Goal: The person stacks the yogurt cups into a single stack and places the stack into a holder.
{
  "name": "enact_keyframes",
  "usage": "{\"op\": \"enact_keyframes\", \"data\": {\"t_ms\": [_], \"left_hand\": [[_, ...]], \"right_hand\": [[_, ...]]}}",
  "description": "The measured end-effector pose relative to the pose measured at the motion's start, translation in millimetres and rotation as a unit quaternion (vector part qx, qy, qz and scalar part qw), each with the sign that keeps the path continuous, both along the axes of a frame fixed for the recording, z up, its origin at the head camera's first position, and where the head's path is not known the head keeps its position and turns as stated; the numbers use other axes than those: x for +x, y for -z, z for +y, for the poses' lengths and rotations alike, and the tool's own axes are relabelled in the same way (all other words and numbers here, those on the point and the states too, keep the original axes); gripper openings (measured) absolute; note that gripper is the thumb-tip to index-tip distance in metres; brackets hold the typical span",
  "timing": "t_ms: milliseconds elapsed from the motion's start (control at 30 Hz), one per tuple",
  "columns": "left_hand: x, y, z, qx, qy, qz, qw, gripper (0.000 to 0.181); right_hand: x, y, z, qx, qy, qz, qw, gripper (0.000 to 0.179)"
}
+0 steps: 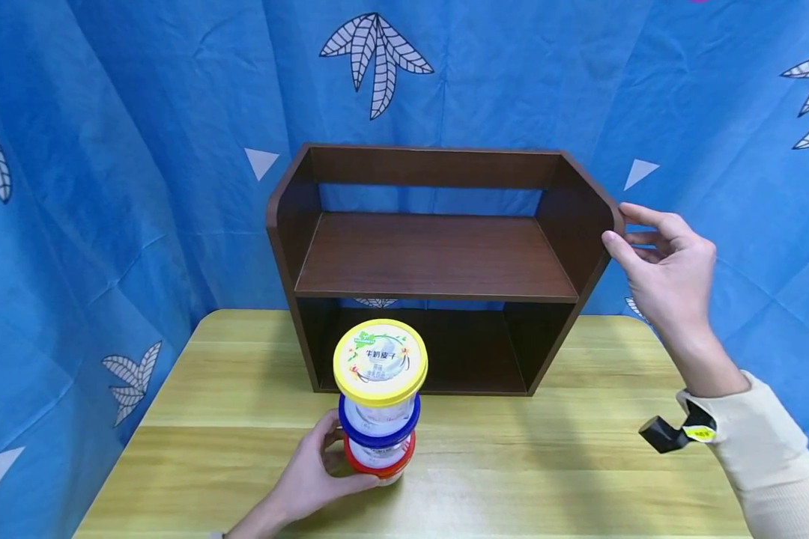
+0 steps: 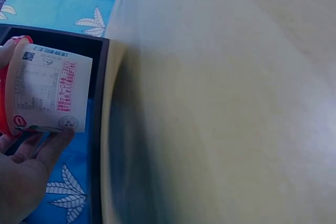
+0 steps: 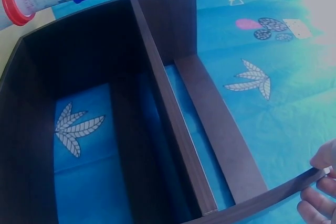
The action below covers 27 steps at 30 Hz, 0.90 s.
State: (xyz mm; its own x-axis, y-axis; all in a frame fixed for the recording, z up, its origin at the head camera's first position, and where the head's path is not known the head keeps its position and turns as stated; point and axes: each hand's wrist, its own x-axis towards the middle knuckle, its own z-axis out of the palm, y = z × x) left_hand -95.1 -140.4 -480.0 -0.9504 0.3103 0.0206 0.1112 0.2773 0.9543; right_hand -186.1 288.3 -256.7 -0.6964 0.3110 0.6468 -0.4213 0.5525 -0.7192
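Three tubs stand stacked before the wooden shelf (image 1: pixel 438 254): a yellow-lidded tub (image 1: pixel 380 363) on top, a blue-lidded tub (image 1: pixel 377 423) in the middle, a red-lidded tub (image 1: pixel 380 457) at the bottom. My left hand (image 1: pixel 313 471) holds the bottom tub from the left, thumb in front and fingers curled behind. In the left wrist view, printed labelling and a code show on the red-lidded tub's side (image 2: pixel 50 90). On the right, my right hand (image 1: pixel 674 258) pinches the upper front edge of the shelf's side panel between thumb and fingers.
The dark brown shelf has two levels and an open back, standing on a light wooden table (image 1: pixel 479 464). Behind hangs a blue curtain (image 1: pixel 512 75) with leaf prints. A black device (image 1: pixel 674 434) is strapped to the right wrist.
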Motion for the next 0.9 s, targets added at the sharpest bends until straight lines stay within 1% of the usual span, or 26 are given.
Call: {"op": "enact_keyframes", "data": {"t_ms": [133, 167, 233, 300, 400, 533, 733, 900], "left_hand": [[0.4, -10.0, 4.3, -0.015, -0.024, -0.022, 0.9994, 0.081], [0.3, -12.6, 5.5, -0.021, -0.028, -0.023, 0.9991, 0.081], [0.1, -17.4, 7.0, -0.020, -0.032, -0.024, 0.9990, 0.082], [-0.1, -22.0, 7.9, -0.015, -0.028, -0.013, 0.9994, 0.081], [-0.3, -28.8, 8.0, 0.000, -0.010, 0.005, 0.9999, 0.079], [-1.6, -37.3, 7.8, 0.016, 0.005, 0.017, 0.9997, 0.076], [-5.4, -48.8, 9.1, 0.018, 0.007, 0.036, 0.9992, 0.076], [-7.6, -61.9, 10.7, 0.020, 0.010, 0.060, 0.9980, 0.076]], "right_hand": [[-0.2, -0.3, -1.0, -0.003, -0.004, 0.000, 1.0000, 0.039], [-0.2, -0.4, -1.2, -0.002, -0.005, 0.001, 1.0000, 0.039], [-0.1, -0.3, -1.3, -0.001, -0.005, 0.003, 1.0000, 0.039], [0.0, -0.2, -1.3, -0.001, -0.005, 0.004, 1.0000, 0.039], [0.0, -0.2, -1.1, 0.000, -0.005, 0.004, 1.0000, 0.039], [-0.2, -0.4, -0.6, 0.000, -0.005, 0.006, 1.0000, 0.039], [-0.3, -0.3, 0.1, -0.003, -0.006, 0.007, 1.0000, 0.039], [0.0, -0.3, 0.4, -0.004, -0.007, 0.005, 1.0000, 0.039]]}}
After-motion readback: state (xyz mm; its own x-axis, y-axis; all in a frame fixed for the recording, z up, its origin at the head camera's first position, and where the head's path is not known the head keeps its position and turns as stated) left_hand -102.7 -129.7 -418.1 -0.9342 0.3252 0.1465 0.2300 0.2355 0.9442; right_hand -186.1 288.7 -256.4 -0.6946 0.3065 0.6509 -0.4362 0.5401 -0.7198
